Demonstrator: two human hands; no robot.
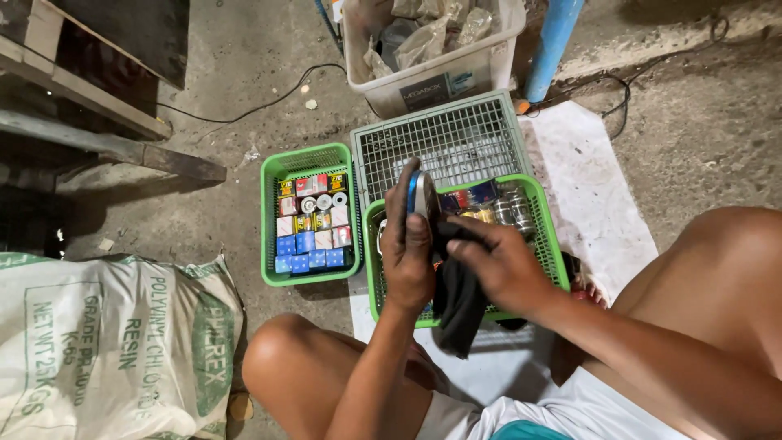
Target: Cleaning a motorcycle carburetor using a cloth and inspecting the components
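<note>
The left hand (407, 253) grips a round blue-rimmed tin (418, 194) upright, fingers clenched on it; the right hand (501, 265) pinches a black cloth (458, 305) against it, seemingly wiping. Both hover over the green basket (547, 236); at ten o'clock sits a basket of small boxes (273, 175), at twelve a grey crate (448, 138).

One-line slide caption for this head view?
Left hand holds a round blue-rimmed object while right hand presses a dark cloth over a green basket.

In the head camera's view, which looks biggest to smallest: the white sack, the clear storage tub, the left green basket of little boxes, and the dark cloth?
1. White sack, though it lies nearer the camera, which inflates it.
2. Clear storage tub and left green basket look about alike; the tub is cut off at the frame's top, so I won't rank them.
3. Dark cloth, held by the right hand.
</note>
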